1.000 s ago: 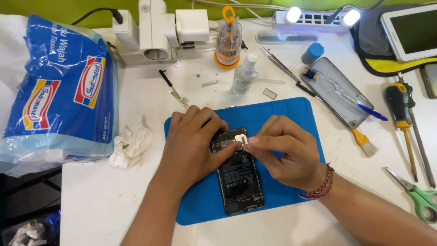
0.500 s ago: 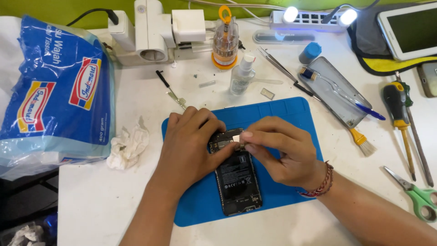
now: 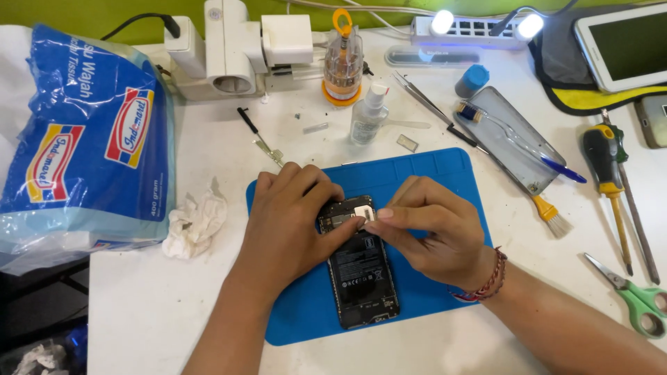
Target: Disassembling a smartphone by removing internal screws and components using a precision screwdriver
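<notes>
1. One opened black phone, flat and rectangular, is lying on one smooth blue mat on the white worktop.
2. The left hand is gripping the phone's top-left edge.
3. The right hand is pinching one small pale metal part at the phone's top.
4. Two screwdrivers are lying at the right.

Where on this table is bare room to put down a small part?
Bare white table lies below the crumpled tissue, left of the blue mat. The mat's upper strip is bare too. Both hands cover the opened phone. The right side is crowded: brush, screwdriver, scissors.
</notes>
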